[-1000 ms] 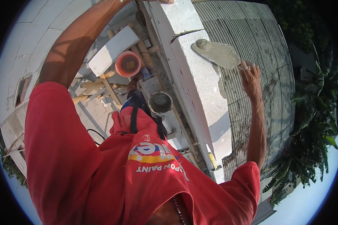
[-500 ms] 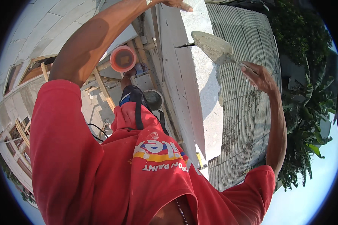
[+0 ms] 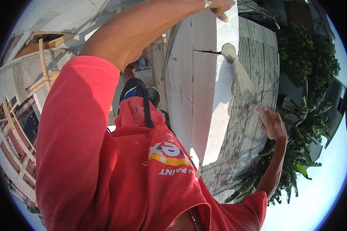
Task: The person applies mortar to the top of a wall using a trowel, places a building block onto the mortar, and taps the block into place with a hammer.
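Note:
My right hand [image 3: 272, 123] grips the handle of a trowel [image 3: 244, 81], its long blade tilted up-left across the wall top. Grey mortar [image 3: 229, 51] covers the blade's tip, beside a dark open joint [image 3: 208, 51] in the white block wall [image 3: 212, 138]. My left hand [image 3: 222, 10] rests on the same wall higher up, index finger stretched down toward the joint, other fingers partly cut off by the frame's upper area. Whether the blade touches the block is unclear.
A corrugated roof [image 3: 260, 69] lies beyond the wall, trees [image 3: 304, 57] at its right. Below, beside my legs, are a grey bucket [image 3: 154, 96] and timber [image 3: 158, 65]. Bamboo poles [image 3: 44, 63] and pale panels [image 3: 61, 15] stand to the left.
The view has shifted. The trowel has turned more steeply, with its tip now at the joint, and my right hand sits lower. My left hand appears farther right.

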`<state>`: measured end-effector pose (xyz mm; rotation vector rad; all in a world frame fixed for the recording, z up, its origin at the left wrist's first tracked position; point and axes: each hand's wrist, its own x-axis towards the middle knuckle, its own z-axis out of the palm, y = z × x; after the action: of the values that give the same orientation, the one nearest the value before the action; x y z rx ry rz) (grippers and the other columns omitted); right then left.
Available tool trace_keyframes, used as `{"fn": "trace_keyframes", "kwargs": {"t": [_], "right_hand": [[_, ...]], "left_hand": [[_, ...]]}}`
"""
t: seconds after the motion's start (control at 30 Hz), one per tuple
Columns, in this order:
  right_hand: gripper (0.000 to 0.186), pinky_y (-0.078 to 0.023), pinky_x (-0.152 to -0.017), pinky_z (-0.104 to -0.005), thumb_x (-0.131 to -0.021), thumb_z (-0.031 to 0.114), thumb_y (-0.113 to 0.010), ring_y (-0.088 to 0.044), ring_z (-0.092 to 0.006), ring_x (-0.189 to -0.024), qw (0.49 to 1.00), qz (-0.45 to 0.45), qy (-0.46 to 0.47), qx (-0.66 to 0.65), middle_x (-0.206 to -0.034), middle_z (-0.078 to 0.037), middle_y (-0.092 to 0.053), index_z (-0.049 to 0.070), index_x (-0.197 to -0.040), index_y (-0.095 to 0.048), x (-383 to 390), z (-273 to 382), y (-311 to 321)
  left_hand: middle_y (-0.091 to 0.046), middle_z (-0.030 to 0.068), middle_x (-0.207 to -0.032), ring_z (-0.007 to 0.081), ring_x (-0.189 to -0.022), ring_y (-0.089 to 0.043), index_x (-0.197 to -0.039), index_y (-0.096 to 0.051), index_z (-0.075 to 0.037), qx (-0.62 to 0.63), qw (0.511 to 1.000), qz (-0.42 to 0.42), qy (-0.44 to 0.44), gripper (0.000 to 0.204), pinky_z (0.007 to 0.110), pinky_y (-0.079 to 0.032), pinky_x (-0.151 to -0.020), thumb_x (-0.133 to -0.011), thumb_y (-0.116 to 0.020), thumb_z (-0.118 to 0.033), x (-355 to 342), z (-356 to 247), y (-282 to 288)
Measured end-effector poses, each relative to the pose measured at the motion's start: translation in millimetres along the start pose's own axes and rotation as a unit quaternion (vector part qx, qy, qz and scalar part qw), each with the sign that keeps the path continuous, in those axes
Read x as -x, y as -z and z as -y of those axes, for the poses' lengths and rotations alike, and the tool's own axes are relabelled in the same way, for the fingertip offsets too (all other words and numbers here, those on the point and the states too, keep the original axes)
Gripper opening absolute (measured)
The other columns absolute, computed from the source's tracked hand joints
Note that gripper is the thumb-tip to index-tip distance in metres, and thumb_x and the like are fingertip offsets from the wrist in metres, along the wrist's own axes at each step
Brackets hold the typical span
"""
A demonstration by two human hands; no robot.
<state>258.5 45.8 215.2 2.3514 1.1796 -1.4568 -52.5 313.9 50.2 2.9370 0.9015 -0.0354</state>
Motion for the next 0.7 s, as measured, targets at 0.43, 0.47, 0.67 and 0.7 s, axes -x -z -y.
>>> {"fn": "trace_keyframes", "kwargs": {"t": [0.43, 0.47, 0.67, 0.7], "right_hand": [[0.056, -0.035, -0.045, -0.0310, -0.102, 0.059, -0.053, -0.040, -0.0081, -0.046, 0.998, -0.012, -0.032, 0.044, -0.058, 0.002, -0.043, 0.005, -0.104, -0.068, 0, 18, -37], [0.056, -0.035, -0.045, -0.0310, -0.102, 0.059, -0.053, -0.040, -0.0081, -0.046, 0.999, -0.016, -0.034, 0.035, -0.058, 0.002, -0.043, 0.005, -0.104, -0.068, 3, 22, -35], [0.060, -0.033, -0.044, -0.0308, -0.102, 0.063, -0.050, -0.039, -0.0070, -0.045, 0.998, -0.050, 0.010, 0.019, -0.056, 0.002, -0.042, 0.006, -0.090, -0.063, -9, 43, -40], [0.057, -0.033, -0.044, -0.0299, -0.103, 0.060, -0.051, -0.039, -0.0064, -0.045, 0.997, -0.069, 0.015, 0.008, -0.056, 0.003, -0.042, 0.007, -0.086, -0.061, -16, 33, -48]], "left_hand": [[-0.043, 0.0438, -0.143, 0.0548, -0.140, -0.041, -0.147, -0.042, 0.010, -0.007, 1.000, -0.013, -0.020, 0.115, 0.068, -0.024, -0.118, -0.079, -0.059, -0.081, -7, 9, 1], [-0.043, 0.0439, -0.144, 0.0549, -0.140, -0.040, -0.147, -0.042, 0.010, -0.013, 1.000, -0.011, -0.023, 0.115, 0.068, -0.024, -0.118, -0.079, -0.059, -0.081, -7, 10, 1], [-0.042, 0.0445, -0.144, 0.0556, -0.140, -0.040, -0.147, -0.041, 0.010, -0.045, 0.998, -0.004, -0.036, 0.117, 0.068, -0.024, -0.118, -0.078, -0.059, -0.082, -6, 13, 0], [-0.042, 0.0446, -0.144, 0.0557, -0.140, -0.039, -0.148, -0.041, 0.010, -0.047, 0.998, -0.004, -0.039, 0.118, 0.068, -0.024, -0.118, -0.078, -0.059, -0.082, -8, 13, 0]]}}
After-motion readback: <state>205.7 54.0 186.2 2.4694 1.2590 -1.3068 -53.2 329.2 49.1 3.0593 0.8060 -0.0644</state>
